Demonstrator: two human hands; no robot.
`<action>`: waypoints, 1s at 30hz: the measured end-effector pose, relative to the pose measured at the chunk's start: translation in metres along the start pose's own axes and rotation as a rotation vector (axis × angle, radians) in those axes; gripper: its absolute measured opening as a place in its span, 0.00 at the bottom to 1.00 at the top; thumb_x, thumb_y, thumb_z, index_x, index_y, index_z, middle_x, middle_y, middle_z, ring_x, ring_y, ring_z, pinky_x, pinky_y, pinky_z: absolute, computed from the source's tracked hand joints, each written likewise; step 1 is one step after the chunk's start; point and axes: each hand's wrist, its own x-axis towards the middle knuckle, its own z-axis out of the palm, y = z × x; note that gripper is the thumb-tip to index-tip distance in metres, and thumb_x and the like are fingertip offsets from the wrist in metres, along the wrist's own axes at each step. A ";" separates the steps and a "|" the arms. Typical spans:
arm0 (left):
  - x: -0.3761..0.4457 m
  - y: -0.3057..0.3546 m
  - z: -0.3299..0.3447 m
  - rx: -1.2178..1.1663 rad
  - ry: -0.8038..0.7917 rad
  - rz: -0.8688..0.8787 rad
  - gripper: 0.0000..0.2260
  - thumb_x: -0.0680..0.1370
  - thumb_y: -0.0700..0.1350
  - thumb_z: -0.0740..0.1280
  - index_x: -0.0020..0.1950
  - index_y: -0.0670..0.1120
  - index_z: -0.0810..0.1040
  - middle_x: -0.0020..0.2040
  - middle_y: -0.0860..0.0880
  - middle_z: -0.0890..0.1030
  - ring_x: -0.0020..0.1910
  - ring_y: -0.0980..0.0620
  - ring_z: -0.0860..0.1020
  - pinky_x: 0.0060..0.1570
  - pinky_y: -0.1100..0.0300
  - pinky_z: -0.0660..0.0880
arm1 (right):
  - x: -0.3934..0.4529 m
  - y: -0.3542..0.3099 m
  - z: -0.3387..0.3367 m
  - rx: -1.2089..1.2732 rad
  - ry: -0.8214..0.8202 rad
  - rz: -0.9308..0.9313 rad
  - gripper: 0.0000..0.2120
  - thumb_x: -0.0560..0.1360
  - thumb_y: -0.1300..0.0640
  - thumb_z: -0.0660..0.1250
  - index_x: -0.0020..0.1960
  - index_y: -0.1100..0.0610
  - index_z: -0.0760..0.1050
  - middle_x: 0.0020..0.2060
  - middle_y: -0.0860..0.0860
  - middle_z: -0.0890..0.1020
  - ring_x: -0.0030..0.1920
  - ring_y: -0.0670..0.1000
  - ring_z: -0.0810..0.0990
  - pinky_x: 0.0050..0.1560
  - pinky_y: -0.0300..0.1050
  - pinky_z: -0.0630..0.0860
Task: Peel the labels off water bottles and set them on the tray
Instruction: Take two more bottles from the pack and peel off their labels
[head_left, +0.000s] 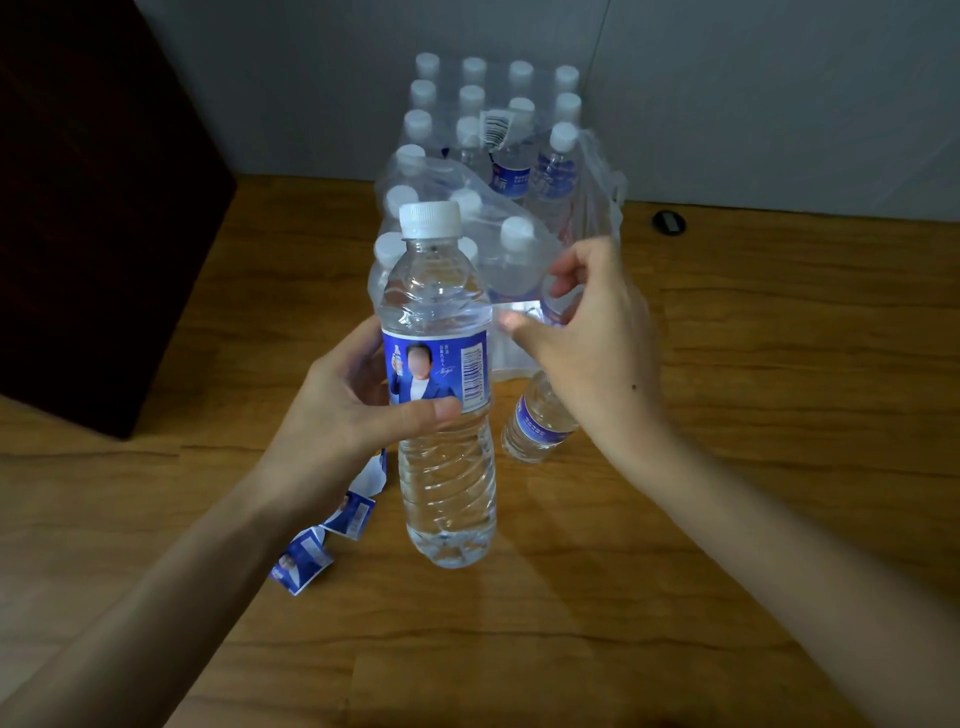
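- Forearms enter from bottom edge, both bare, reaching forward over wooden floor (675, 571).
- Peeled labels (322, 540), blue and white, curled, lying on floor low left, just beside left forearm; three or so pieces in a loose line, one partly hidden behind the wrist.
- Held bottle (447, 395) upright mid-frame, clear, full of water, white cap (430, 217) on, raised off the floor.
- Left hand (358, 405) grips held bottle around its middle, thumb across the front at lower edge of blue label (439, 371), fingers wrapped behind.
- Blue label on the bottle's front face, barcode at its right edge; clear strip (514, 312) stretches rightward from top right of the label band.
- Right hand (587, 332) just right of held bottle, fingers curled, thumb and fingertips pinching the far end of clear strip; can't tell whether the strip is label film or something else.
- Second bottle (540, 421) lying tilted on floor right of held bottle, partly under right hand, blue label band around it.
- Shrink-wrapped pack (498, 171) of bottles behind both hands, standing on floor, many white caps in rows, plastic wrap torn open and bunched at near and right side; a few labelled bottles visible at back right.
- Small dark round object (669, 222) on floor far right near wall base.
- Dark cabinet (93, 208) at left, grey wall (779, 104) behind the pack.
- Tray not in view.
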 end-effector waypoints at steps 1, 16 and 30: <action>0.000 0.000 0.000 -0.002 0.001 -0.003 0.26 0.62 0.45 0.76 0.58 0.53 0.75 0.51 0.55 0.84 0.51 0.56 0.82 0.42 0.68 0.78 | -0.001 0.000 -0.001 -0.046 0.062 -0.081 0.19 0.65 0.55 0.77 0.47 0.53 0.67 0.41 0.44 0.72 0.38 0.46 0.72 0.33 0.32 0.65; 0.003 0.000 0.001 -0.004 0.039 -0.004 0.27 0.61 0.48 0.75 0.60 0.53 0.75 0.52 0.54 0.84 0.52 0.55 0.82 0.42 0.66 0.78 | -0.021 0.000 -0.005 0.389 -0.413 0.019 0.13 0.69 0.53 0.66 0.53 0.51 0.78 0.45 0.42 0.83 0.44 0.43 0.81 0.45 0.45 0.78; 0.008 0.009 0.027 0.063 0.078 0.035 0.30 0.63 0.53 0.75 0.63 0.53 0.72 0.58 0.52 0.81 0.54 0.52 0.82 0.48 0.58 0.80 | -0.039 -0.003 0.007 0.538 -0.392 0.123 0.39 0.61 0.54 0.79 0.66 0.50 0.63 0.50 0.47 0.82 0.49 0.46 0.83 0.47 0.54 0.81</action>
